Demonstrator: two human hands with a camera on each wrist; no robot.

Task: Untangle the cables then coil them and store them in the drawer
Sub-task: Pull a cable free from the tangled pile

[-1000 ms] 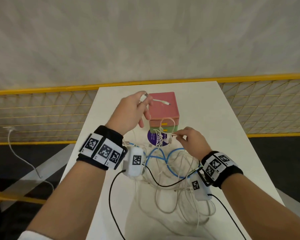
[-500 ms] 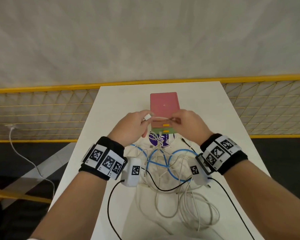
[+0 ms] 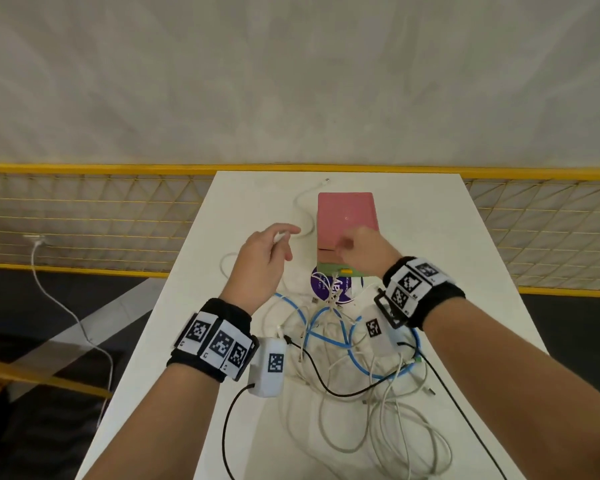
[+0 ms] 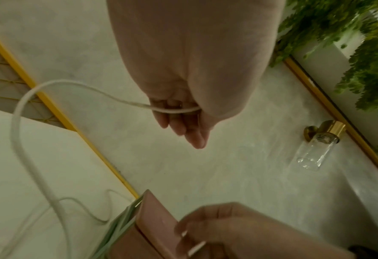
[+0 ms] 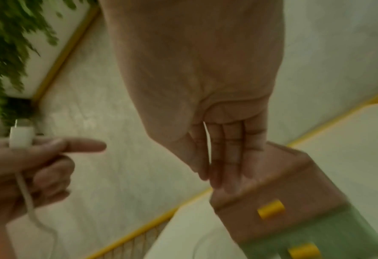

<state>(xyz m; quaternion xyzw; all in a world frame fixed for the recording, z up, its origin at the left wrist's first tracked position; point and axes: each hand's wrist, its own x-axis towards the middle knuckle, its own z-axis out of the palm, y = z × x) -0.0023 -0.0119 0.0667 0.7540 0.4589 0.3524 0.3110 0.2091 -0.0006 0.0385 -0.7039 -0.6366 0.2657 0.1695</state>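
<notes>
- Now the white cable (image 3: pixel 303 209) lies partly freed on the table (image 3: pixel 430 237): it snakes from a plug at the far edge, past the left side of the drawer box, into the left hand, then trails near and right toward the tangle.
- Its white connector end (image 5: pixel 20 137) sticks up out of the left hand (image 3: pixel 262 261), whose grip is clenched round the cable, with the index finger stretched out.
- The free run's long axis goes far-to-near along the left side of the pink drawer box (image 3: pixel 347 211), so the slack lies far and left of that hand; I judge the left hand is the nearer one for gathering it into a coil.
- The right hand (image 3: pixel 361 247) rests at the near front of the box with straight fingers (image 5: pixel 232 154) laid against the pink top drawer; a thin white strand shows at those fingers, but I cannot tell whether it is pinched.
- Below it sits the green drawer (image 5: pixel 329 231) with a yellow handle (image 5: pixel 303 250); the pink drawer has its own yellow handle (image 5: pixel 271 208).
- Near the person, the tangle (image 3: pixel 343 368) of white, blue and black cables lies unsorted, beside a purple sticker (image 3: pixel 329 284).
- Judged so, most of the task remains.
</notes>
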